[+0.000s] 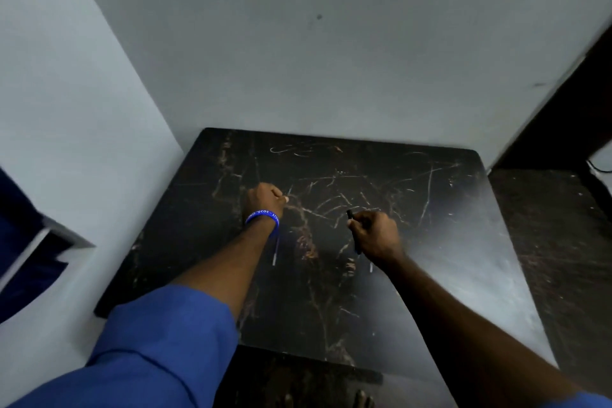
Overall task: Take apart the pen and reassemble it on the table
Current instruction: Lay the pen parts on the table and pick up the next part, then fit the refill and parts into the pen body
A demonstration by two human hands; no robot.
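My right hand is closed around the dark pen barrel. The barrel's top end sticks out above my fingers and its lower end pokes out below my palm. My left hand, with a blue wristband, is curled into a fist over the black marble table. A thin pale refill runs back from that fist past the wrist, and the grip on it is hidden. A small pale piece lies on the table just below my right wrist.
Grey walls close in the table at the back and left. A dark shelf or second table stands to the right. A blue object sits at the left edge. Bare toes show below the table's near edge.
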